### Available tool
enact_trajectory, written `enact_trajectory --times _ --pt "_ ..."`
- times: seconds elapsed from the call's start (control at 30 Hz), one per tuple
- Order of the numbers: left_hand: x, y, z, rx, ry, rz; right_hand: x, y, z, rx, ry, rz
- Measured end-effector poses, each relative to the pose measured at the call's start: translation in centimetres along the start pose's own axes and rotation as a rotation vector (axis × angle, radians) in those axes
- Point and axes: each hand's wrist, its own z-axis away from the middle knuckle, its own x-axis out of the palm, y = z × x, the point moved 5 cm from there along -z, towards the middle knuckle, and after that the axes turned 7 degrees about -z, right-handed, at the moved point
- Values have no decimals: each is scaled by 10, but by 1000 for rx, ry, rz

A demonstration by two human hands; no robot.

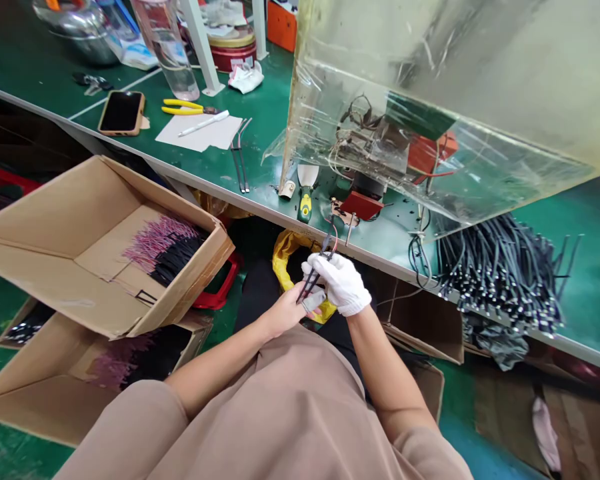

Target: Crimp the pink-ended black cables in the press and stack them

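Note:
My right hand [343, 283], in a white glove, is closed around some thin black cables [310, 283] in front of my lap, near the bench edge. My left hand [287, 310], mostly bare with a greyish wrap on a finger, is closed on the lower part of the same cables. A thin reddish wire [336, 235] sticks up above the glove. The glove hides part of the cables, so how many there are is unclear. Under my hands is a yellow bag [283, 257], its mouth open between my legs.
On the green bench stand a machine under a clear plastic cover [380, 153], a scraper [306, 193], pliers [185, 107], a phone [122, 112] and a bottle [173, 60]. A pile of black cables [500, 267] lies right. Left, a cardboard box [35, 233] holds pink-ended wires.

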Motion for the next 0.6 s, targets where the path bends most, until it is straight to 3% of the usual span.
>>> enact_trajectory --times 0.13,0.3,0.6 --pt "-1 -8 0 -9 35 -175 -10 4 -4 -48 4 58" --pt "2 -13 0 -52 -3 -213 -14 -1 -2 -100 39 39" --pt "17 -9 -7 -22 -86 -229 -23 -38 2 -212 140 13"
